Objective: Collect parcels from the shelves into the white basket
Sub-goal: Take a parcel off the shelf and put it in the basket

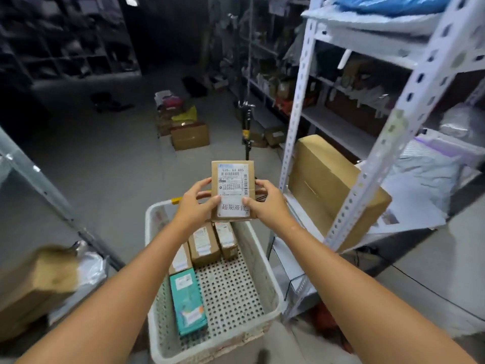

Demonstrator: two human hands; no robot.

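A small brown cardboard parcel with a white shipping label is held upright above the far end of the white basket. My left hand grips its left edge and my right hand grips its right edge, thumbs on the label. Inside the perforated basket lie a teal box and three brown parcels along its left and far side.
A white metal shelf rack stands to the right, holding a large brown carton and grey mailer bags. Cartons sit on the floor ahead. A brown box lies on a shelf at lower left.
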